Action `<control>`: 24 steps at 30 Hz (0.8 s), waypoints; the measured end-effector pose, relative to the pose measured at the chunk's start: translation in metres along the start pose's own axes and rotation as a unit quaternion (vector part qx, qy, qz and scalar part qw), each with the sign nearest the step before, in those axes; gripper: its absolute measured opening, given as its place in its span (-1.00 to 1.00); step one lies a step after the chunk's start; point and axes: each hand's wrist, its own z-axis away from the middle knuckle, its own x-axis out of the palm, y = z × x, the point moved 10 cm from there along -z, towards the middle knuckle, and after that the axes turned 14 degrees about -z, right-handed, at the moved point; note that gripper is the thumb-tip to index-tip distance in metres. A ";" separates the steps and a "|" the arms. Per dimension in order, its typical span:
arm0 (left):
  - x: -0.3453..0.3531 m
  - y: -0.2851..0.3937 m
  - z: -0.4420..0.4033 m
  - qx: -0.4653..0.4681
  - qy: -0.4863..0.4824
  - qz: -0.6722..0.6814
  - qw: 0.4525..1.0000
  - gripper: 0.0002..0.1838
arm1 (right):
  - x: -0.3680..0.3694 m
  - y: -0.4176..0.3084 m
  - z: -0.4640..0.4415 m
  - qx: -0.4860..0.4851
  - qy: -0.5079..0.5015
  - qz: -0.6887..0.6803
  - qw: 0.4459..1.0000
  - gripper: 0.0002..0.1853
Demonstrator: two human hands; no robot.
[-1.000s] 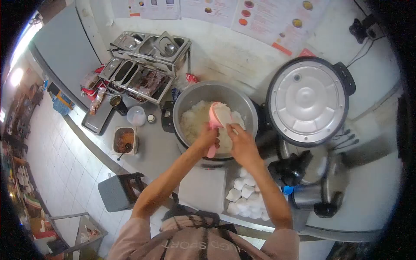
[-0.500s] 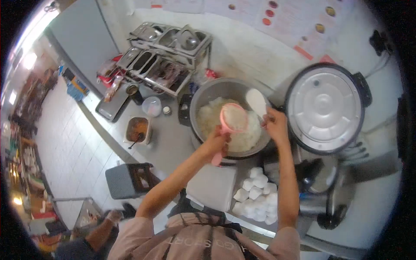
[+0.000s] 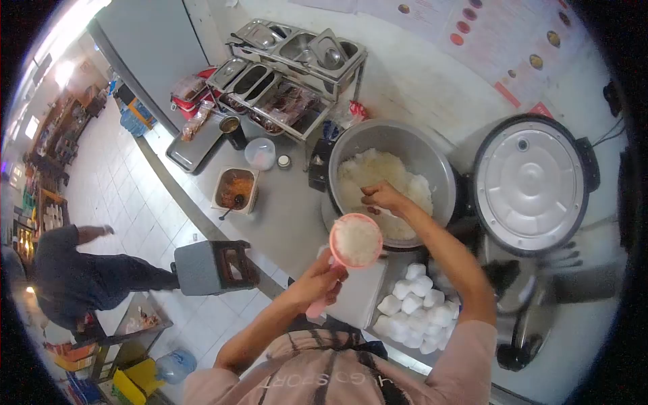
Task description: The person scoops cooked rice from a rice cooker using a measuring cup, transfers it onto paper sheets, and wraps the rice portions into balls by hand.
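My left hand (image 3: 318, 283) is closed around the handle of a pink scoop (image 3: 335, 255), held just outside the near rim of the rice pot. Cooked rice (image 3: 358, 241) fills the scoop's round cup. Inside the big grey pot (image 3: 432, 145), my right hand (image 3: 386, 199) hovers over the white rice (image 3: 412, 185) with its fingers curled shut. It grips the white rice paddle, whose blade I cannot make out against the rice. Rice covers the pot's bottom, with the wall bare above it.
The round metal lid (image 3: 530, 182) stands open right of the pot. Several white rounded bundles (image 3: 415, 304) are piled nearer me. Left are a tub of orange-brown food (image 3: 236, 189), a plastic bowl (image 3: 260, 154) and a rack of steel pans (image 3: 290, 74). A dark-clothed person (image 3: 88, 277) is beyond a grey stool (image 3: 196, 268).
My left hand has drawn the scoop from over the pot towards me, past its near rim. My right hand has moved left and down from the right rim into the pot. The view has shifted.
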 end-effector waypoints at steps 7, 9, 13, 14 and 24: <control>-0.045 0.035 -0.019 0.031 0.100 -0.030 0.994 -0.59 | -0.011 -0.047 0.094 0.046 -0.013 -0.135 0.990 -0.68; -0.044 0.042 -0.029 0.029 0.085 -0.019 0.996 -0.68 | -0.028 -0.075 0.117 -0.001 0.013 -0.136 0.991 -0.65; -0.024 0.060 -0.056 0.049 0.089 -0.025 0.994 -0.69 | -0.026 -0.165 0.187 -0.202 0.100 -0.012 0.974 -0.66; -0.017 0.059 -0.065 0.038 0.087 -0.029 0.995 -0.63 | -0.024 -0.164 0.200 -0.171 0.172 0.104 0.965 -0.70; 0.031 0.066 -0.119 0.119 0.127 -0.192 0.966 -0.79 | 0.057 -0.124 0.244 -0.303 0.275 0.470 0.782 -0.50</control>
